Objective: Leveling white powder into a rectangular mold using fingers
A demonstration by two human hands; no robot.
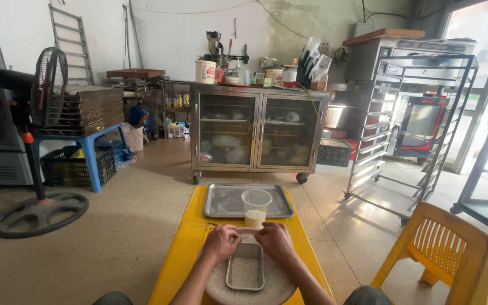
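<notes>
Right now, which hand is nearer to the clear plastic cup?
Right. The right hand sits just below the cup, its fingers near the base. The left hand is lower and further to the cup's left.

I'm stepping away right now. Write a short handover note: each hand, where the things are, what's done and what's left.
Left hand and right hand: both at the far edge of the small metal pan, fingers pinching something small and pale between them; what it is cannot be told.
Pan sits in a round tray of white grains on the yellow table.
Clear plastic cup, partly filled, stands on the steel tray.
Done: grains in pan and cup.
Left: cup is not full.
</notes>
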